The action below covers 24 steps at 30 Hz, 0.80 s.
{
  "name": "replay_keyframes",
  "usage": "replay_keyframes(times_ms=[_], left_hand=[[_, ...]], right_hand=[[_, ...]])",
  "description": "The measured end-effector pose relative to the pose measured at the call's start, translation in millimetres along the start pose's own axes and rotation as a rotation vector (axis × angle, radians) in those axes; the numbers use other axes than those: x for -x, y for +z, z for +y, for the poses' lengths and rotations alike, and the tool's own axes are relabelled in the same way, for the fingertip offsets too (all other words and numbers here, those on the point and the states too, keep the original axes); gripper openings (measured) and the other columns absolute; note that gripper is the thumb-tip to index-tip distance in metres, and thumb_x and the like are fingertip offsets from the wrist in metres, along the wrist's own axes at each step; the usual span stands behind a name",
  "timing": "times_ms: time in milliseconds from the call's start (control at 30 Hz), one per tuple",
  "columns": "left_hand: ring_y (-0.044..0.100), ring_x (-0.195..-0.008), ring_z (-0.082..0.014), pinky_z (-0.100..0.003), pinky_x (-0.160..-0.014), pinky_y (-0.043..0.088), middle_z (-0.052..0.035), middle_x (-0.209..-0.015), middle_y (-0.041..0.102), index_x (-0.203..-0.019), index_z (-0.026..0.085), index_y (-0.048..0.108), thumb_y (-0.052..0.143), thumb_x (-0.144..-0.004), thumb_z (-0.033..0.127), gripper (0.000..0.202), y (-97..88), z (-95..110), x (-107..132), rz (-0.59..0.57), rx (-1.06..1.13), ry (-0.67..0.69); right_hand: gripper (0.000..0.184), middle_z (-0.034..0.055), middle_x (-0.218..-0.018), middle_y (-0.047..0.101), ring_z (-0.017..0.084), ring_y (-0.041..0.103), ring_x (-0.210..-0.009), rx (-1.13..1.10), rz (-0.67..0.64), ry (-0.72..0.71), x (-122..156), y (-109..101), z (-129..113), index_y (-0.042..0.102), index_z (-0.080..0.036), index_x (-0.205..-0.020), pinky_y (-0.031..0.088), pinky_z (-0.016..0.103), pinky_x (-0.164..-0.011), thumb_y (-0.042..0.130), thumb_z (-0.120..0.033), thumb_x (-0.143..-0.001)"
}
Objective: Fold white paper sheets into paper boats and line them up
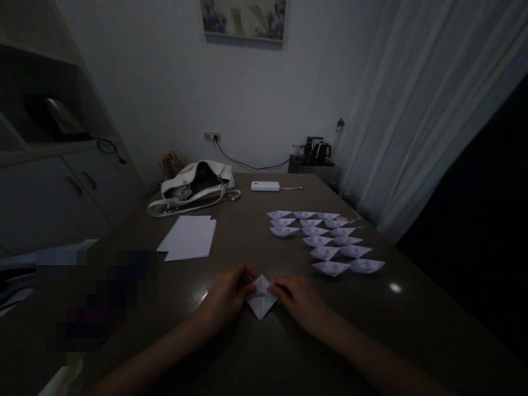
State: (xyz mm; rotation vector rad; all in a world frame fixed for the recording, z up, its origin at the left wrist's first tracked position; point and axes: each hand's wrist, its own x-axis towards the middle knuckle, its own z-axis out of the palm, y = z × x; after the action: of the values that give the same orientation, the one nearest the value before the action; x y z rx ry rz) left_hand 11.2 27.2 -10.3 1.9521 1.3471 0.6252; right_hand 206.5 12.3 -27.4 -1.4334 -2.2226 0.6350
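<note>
Folded paper (260,301), diamond-shaped, lies on the table (247,231) at near centre, between both hands. The left hand (226,297) pinches its left corner, and the right hand (300,300) pinches its right corner. The step in hand appears to be working the piece by these two corners.

Recommended practice:
- Keep each pinch close to its corner.
- Apply equal force left and right.
- Hold the piece low over the surface.
- Watch the centre crease for tearing.

Paper boats (325,236) stand in rows at far right. Blank sheets (188,237) lie at far left, well apart.
</note>
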Motion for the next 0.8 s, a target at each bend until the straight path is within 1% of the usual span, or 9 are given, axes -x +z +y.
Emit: replay_keyframes(times_ms=[200, 367, 433, 500, 533, 600, 667, 700, 800], left_hand=[[0.057, -0.069, -0.0173, -0.025, -0.062, 0.043, -0.0008, -0.074, 0.059, -0.085, 0.019, 0.046, 0.052, -0.081, 0.019, 0.007, 1.9, -7.2, -2.1, 0.104, 0.153, 0.1], [0.056, -0.074, -0.0152, -0.024, -0.064, 0.043, -0.0019, -0.081, 0.06, -0.089, 0.017, 0.056, 0.049, -0.09, 0.028, 0.014, -6.1, -3.6, -0.9, -0.055, 0.339, 0.237], [0.058, -0.079, -0.0158, -0.024, -0.069, 0.045, -0.0032, -0.087, 0.064, -0.095, 0.016, 0.06, 0.055, -0.088, 0.029, 0.016, -7.5, -0.3, 0.3, -0.104, 0.448, 0.212], [0.062, -0.083, -0.0174, -0.026, -0.073, 0.047, -0.0044, -0.092, 0.067, -0.099, 0.016, 0.061, 0.066, -0.08, 0.027, 0.022, -5.8, 1.5, 0.6, -0.102, 0.583, 0.146], [0.063, -0.084, -0.0183, -0.027, -0.074, 0.048, -0.005, -0.092, 0.069, -0.098, 0.015, 0.062, 0.071, -0.075, 0.026, 0.027, -4.0, 1.7, 0.4, -0.085, 0.64, 0.112], [0.066, -0.081, -0.0194, -0.028, -0.073, 0.05, -0.0059, -0.089, 0.071, -0.095, 0.013, 0.064, 0.077, -0.068, 0.025, 0.032, 0.0, 1.0, -0.7, -0.038, 0.714, 0.048], [0.067, -0.077, -0.0194, -0.028, -0.071, 0.051, -0.0063, -0.086, 0.072, -0.092, 0.012, 0.065, 0.079, -0.066, 0.027, 0.032, 3.0, -0.1, -1.7, 0.001, 0.749, 0.008], [0.067, -0.077, -0.0194, -0.028, -0.07, 0.052, -0.0065, -0.085, 0.073, -0.091, 0.012, 0.066, 0.079, -0.065, 0.027, 0.032, 3.8, -0.4, -1.9, 0.017, 0.757, -0.001], [0.068, -0.078, -0.0202, -0.028, -0.07, 0.053, -0.0074, -0.088, 0.074, -0.093, 0.012, 0.068, 0.079, -0.065, 0.027, 0.033, 3.1, 0.5, -0.9, 0.042, 0.74, 0.005]], right_hand=[[0.036, 0.0004, -0.058, 0.059, 0.012, 0.055, -0.057, -0.331, 0.024, 0.018, -0.9, -1.8, -1.9, 0.057, -0.015, -0.061, 0.035, 0.022, -0.056, 0.045, -0.026, -0.093], [0.039, -0.0001, -0.058, 0.056, 0.011, 0.049, -0.053, -0.635, -0.038, -0.052, -5.6, -10.6, 2.3, 0.055, -0.015, -0.062, 0.036, 0.021, -0.052, 0.046, -0.039, -0.091], [0.04, -0.0001, -0.058, 0.056, 0.011, 0.05, -0.052, -0.685, -0.054, -0.061, -6.4, -13.6, 3.3, 0.055, -0.016, -0.062, 0.037, 0.021, -0.052, 0.046, -0.042, -0.09], [0.038, 0.0001, -0.058, 0.057, 0.011, 0.052, -0.053, -0.683, -0.02, -0.055, -6.0, -14.6, 2.4, 0.056, -0.016, -0.063, 0.039, 0.022, -0.052, 0.047, -0.04, -0.09], [0.032, 0.0, -0.06, 0.058, 0.012, 0.054, -0.054, -0.675, 0.015, -0.052, -5.3, -14.2, 1.2, 0.058, -0.016, -0.068, 0.041, 0.022, -0.053, 0.048, -0.038, -0.09], [0.016, -0.0007, -0.065, 0.062, 0.013, 0.059, -0.058, -0.671, 0.101, -0.046, -3.7, -12.3, -1.8, 0.06, -0.018, -0.091, 0.045, 0.023, -0.056, 0.054, -0.031, -0.088], [0.024, -0.0007, -0.071, 0.066, 0.015, 0.063, -0.064, -0.699, 0.157, -0.06, -2.9, -9.7, -3.9, 0.055, -0.02, -0.108, 0.048, 0.025, -0.061, 0.059, -0.025, -0.085], [0.025, 0.0001, -0.074, 0.068, 0.015, 0.065, -0.068, -0.715, 0.17, -0.07, -3.0, -8.5, -4.2, 0.056, -0.021, -0.108, 0.049, 0.026, -0.064, 0.06, -0.024, -0.084], [0.008, 0.0031, -0.082, 0.071, 0.016, 0.067, -0.078, -0.773, 0.193, -0.083, -5.5, -6.4, -2.3, 0.065, -0.019, -0.089, 0.05, 0.027, -0.07, 0.061, -0.023, -0.083]])
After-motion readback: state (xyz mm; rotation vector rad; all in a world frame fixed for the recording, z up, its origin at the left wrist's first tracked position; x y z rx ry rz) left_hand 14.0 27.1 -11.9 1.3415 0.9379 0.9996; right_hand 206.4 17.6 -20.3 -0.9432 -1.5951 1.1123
